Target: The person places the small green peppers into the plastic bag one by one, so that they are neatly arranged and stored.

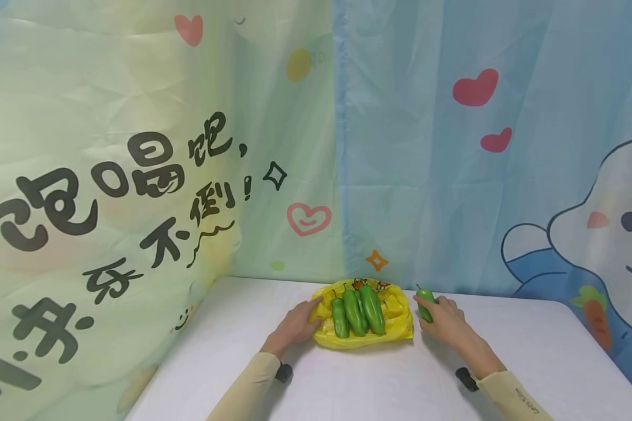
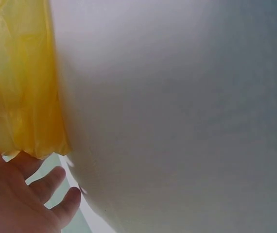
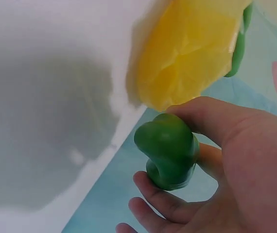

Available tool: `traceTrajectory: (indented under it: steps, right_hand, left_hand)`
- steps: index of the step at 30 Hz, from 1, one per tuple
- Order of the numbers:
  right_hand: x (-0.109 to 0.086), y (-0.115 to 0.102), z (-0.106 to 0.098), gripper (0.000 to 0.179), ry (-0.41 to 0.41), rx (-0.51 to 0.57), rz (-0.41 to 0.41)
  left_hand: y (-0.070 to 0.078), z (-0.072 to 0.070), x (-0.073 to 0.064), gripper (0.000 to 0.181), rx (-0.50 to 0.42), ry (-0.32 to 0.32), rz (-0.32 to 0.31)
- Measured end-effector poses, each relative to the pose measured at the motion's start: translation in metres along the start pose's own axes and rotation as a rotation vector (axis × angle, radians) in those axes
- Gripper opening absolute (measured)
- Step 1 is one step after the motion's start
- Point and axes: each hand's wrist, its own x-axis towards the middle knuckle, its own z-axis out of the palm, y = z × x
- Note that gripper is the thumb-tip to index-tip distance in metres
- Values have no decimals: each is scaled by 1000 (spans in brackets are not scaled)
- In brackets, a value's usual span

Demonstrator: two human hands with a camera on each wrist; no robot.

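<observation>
Several long green peppers [image 1: 354, 311] lie side by side in a yellow plastic bag [image 1: 400, 334], its rim spread wide around them. At the bag's left side, my left hand [image 1: 296, 323] holds the edge with thumb and index finger; its other fingers stand loosely apart in the left wrist view. To the right of the bag, my right hand [image 1: 445, 320] grips one green pepper [image 3: 166, 145] between thumb and fingers. That pepper's stem points away in the head view, and its blunt, lobed end shows in the right wrist view.
Everything rests on or over a white table [image 1: 358, 386]. Behind it hangs a printed curtain [image 1: 400, 175] in pale green and blue, close to the table's back edge. A dark wrist device [image 1: 466, 379] sits under each forearm.
</observation>
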Motion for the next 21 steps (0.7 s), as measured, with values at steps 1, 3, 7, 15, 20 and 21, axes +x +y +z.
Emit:
traceTrajectory:
  steps: [1,3,7,15,20,21]
  right_hand:
    - [0,-1,-1,57,6,1,-8]
    - [-1,-4,-3,57,12,5,-18]
    - [-1,-11,-6,57,23,8,-36]
    - [-1,-21,-8,57,22,9,-59]
    - [1,-25,-9,57,21,23,-64]
    - [1,-26,-9,57,20,25,-62]
  left_hand:
    - [0,0,0,56,-2,0,-2]
    - [0,0,0,56,-4,2,-4]
    - [0,0,0,57,-5,2,-7]
    - [0,0,0,57,0,3,-4]
    - [0,0,0,57,-1,2,-2]
    - [0,1,0,57,-2,2,-2]
